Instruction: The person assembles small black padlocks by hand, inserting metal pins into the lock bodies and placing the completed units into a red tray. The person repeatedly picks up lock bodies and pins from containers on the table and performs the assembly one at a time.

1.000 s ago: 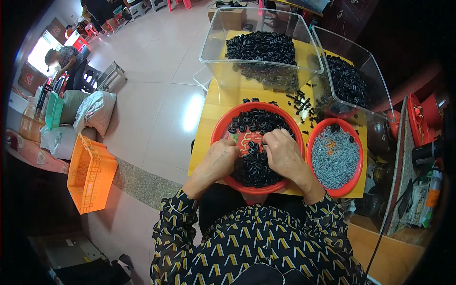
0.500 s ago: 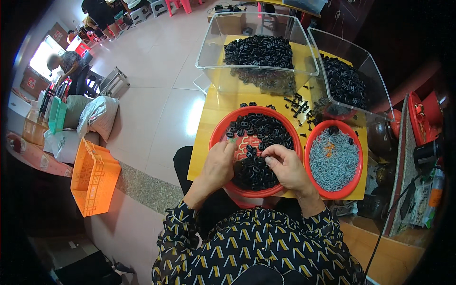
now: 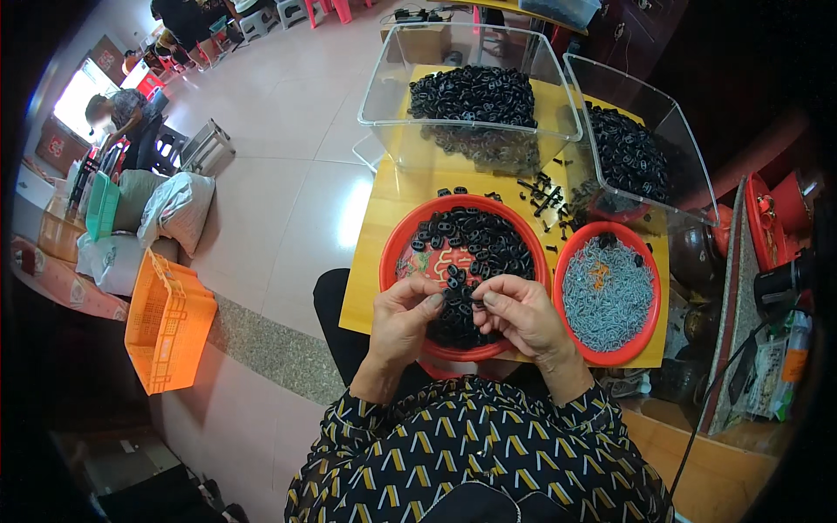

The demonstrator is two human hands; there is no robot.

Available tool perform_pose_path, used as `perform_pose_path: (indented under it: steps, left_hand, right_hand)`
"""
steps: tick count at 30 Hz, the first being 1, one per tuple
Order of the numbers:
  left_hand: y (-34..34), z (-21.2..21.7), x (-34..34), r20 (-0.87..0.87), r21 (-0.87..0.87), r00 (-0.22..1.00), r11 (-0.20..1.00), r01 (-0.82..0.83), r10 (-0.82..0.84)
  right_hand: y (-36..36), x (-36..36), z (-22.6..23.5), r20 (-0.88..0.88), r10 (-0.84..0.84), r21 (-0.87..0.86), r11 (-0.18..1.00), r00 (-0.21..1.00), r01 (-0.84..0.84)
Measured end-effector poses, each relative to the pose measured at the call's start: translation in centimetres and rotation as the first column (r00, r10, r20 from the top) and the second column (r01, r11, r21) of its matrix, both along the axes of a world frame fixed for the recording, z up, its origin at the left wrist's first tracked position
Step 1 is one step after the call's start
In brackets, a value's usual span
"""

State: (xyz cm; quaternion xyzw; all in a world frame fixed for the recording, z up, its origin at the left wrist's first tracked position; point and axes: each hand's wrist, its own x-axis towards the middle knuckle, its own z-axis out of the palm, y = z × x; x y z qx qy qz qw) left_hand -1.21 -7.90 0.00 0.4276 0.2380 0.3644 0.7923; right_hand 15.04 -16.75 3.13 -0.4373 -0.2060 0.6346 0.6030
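Observation:
A large red bowl [image 3: 397,253] full of small black plastic parts [image 3: 484,244] sits on a yellow table [image 3: 384,218]. My left hand [image 3: 405,314] and my right hand [image 3: 519,309] meet over the bowl's near rim, fingertips pinched together on a small black part [image 3: 459,298] between them. To the right, a smaller red bowl [image 3: 649,327] holds several small grey metal pieces [image 3: 606,292].
Two clear plastic bins [image 3: 471,144] [image 3: 671,131] of black parts stand at the back of the table, with loose black parts [image 3: 545,196] in front of them. An orange crate [image 3: 166,322] and sacks [image 3: 174,209] lie on the floor at left. A person [image 3: 118,113] sits far left.
Both hands have drawn back from the middle of the bowl to its near rim and come together, fingertips now pinching a black part.

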Motion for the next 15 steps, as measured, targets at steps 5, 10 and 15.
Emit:
perform_pose_path:
  steps: [5,10,15]
  left_hand:
    - [-0.1,0.4,0.4,0.124,-0.206,0.99,0.974,0.099,-0.074]
    - [0.0,0.0,0.4,0.171,-0.334,0.985,0.938,0.095,-0.039]
    - [-0.1,0.0,0.7,0.177,-0.419,0.983,0.908,0.031,0.049]
  right_hand:
    - [0.3,-0.8,0.0,0.096,-0.086,0.069,0.994,0.992,0.079]
    - [0.6,-1.2,-0.3,0.27,-0.061,-0.01,0.998,0.961,0.066]
    - [1.0,-3.0,0.2,0.359,-0.132,0.057,0.991,0.924,0.119]
